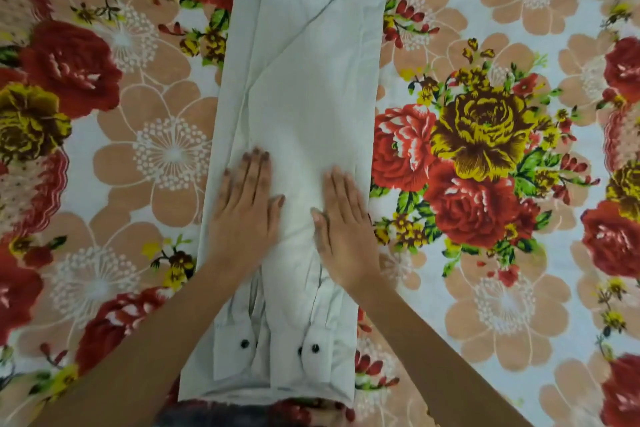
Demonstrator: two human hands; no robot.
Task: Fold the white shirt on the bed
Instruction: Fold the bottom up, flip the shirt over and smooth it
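The white shirt (304, 87) lies on the bed as a long narrow strip running away from me, its sides folded inward. Both sleeves lie down the middle, their cuffs with dark buttons (277, 347) at the near end. My left hand (247, 206) rests flat, palm down, on the left half of the strip. My right hand (341, 222) lies flat beside it on the right half. Both hands press on the cloth with fingers extended; neither grips anything.
The bed is covered by a floral sheet (485, 149) with red, yellow and peach flowers, spreading out on both sides of the shirt. A dark patterned edge (242, 414) shows at the bottom of the frame, just below the shirt's near end.
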